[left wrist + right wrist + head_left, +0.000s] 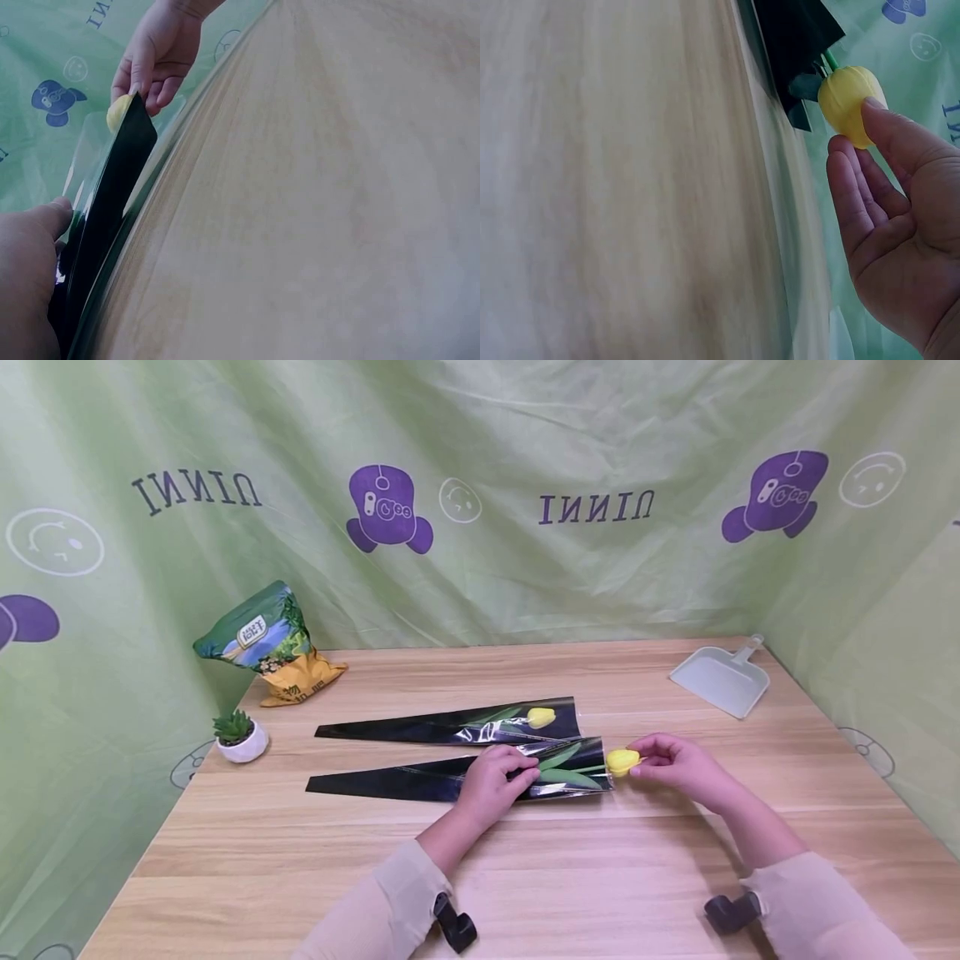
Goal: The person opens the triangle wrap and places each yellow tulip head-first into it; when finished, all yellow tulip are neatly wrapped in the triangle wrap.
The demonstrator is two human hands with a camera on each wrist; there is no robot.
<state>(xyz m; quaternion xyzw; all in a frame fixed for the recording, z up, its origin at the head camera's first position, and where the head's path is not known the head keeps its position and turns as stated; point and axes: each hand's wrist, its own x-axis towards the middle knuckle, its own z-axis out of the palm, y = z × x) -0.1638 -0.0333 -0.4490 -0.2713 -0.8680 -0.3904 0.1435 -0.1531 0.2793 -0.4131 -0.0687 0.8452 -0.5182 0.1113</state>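
Observation:
A yellow tulip (pixel 622 762) lies with its green stem and leaves inside a flower sleeve (pixel 420 779), black with a clear front. Its bloom stands just outside the sleeve's wide right end. My right hand (pixel 678 768) pinches the bloom (pixel 846 101) between thumb and fingers. With my left hand (pixel 495 783) I hold the sleeve near its leaves; in the left wrist view the thumb (pixel 54 216) rests at the clear film and the other fingers are mostly hidden. Just behind lies a second sleeve (pixel 405 728) with another yellow tulip (pixel 541 717) wholly inside.
A pale dustpan (pixel 723 677) lies at the table's back right. On the left stand a green and orange bag (pixel 273 643) and a small succulent in a white pot (pixel 243 745). Green printed cloth (pixel 495 577) hangs behind the wooden table (pixel 570 885).

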